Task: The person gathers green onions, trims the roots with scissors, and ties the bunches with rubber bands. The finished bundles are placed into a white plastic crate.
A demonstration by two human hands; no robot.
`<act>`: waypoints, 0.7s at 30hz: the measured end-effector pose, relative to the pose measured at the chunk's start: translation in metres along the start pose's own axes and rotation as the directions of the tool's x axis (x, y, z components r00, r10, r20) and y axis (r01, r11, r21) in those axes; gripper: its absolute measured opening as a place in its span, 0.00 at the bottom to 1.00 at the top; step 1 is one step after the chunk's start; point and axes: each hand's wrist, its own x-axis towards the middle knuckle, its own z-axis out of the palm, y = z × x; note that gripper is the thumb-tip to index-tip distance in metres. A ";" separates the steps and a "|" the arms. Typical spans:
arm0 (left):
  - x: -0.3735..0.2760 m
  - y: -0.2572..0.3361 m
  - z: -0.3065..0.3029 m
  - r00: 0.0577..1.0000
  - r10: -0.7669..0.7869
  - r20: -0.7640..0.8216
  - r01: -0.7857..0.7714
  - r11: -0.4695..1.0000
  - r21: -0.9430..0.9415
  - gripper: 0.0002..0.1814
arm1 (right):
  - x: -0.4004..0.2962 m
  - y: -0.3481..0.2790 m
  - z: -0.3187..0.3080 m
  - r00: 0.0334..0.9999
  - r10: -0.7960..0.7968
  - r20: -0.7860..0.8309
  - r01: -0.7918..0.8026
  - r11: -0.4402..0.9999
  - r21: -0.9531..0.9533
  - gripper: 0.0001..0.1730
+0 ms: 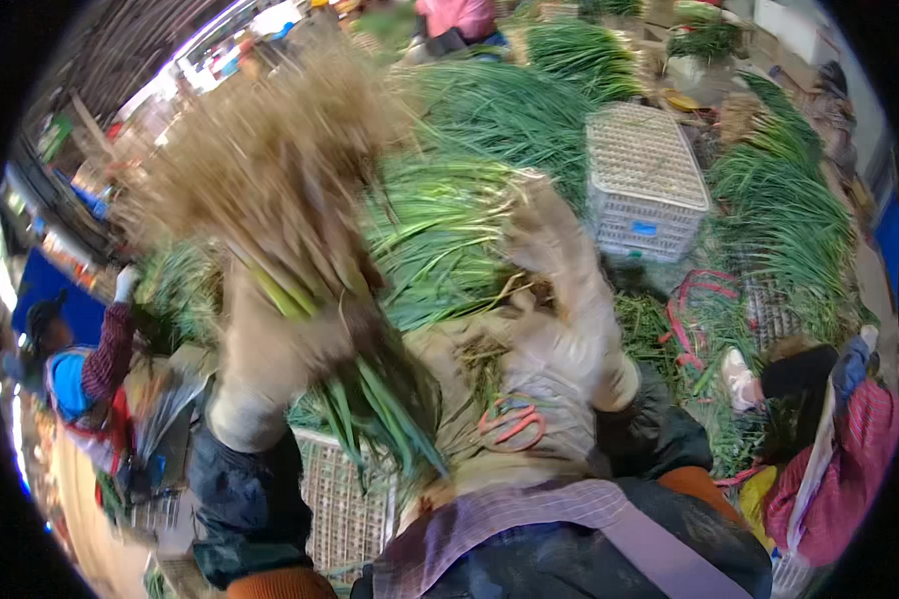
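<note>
My left hand (288,341), in a pale glove, is shut around a bunch of green onions (378,404); the brown, dry root ends flare upward, blurred by motion, and the green leaves hang below. My right hand (539,318), also gloved and blurred, is over my lap beside loose roots and dry trimmings; whether it holds anything cannot be told. Scissors with red handles (513,427) lie on the tan cloth over my lap. Just beyond my hands a pile of green onions (442,232) lies with its pale root ends toward the right.
A pale plastic crate (648,157) stands upside down at the upper right, and another crate (348,502) is at my left side. More green onion heaps (779,217) lie around. Red strapping (685,314) is on the littered floor. Co-workers (94,389) sit at left, right and far ahead.
</note>
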 end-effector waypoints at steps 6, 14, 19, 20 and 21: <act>0.060 0.065 -0.100 0.708 0.333 -0.623 -0.088 0.917 0.390 0.14 | -0.010 -0.025 -0.032 0.967 -0.048 0.251 -0.026 0.959 0.284 0.30; 0.126 0.107 -0.146 0.300 0.905 -0.302 -0.165 0.361 0.918 0.12 | 0.015 -0.069 0.065 0.230 -0.026 0.973 -0.102 0.993 0.050 0.45; 0.163 0.150 -0.116 0.234 0.813 -0.534 -0.255 0.581 0.773 0.28 | 0.036 -0.029 0.098 0.587 -0.067 0.807 -0.412 0.833 0.369 0.39; 0.162 0.160 -0.107 0.233 0.724 -0.649 -0.344 0.686 0.642 0.25 | 0.046 -0.029 0.099 0.644 -0.074 0.761 -0.419 0.799 0.432 0.38; 0.155 0.166 -0.095 0.247 0.615 -0.749 -0.429 0.762 0.484 0.22 | 0.053 -0.032 0.098 0.688 -0.077 0.722 -0.412 0.778 0.475 0.38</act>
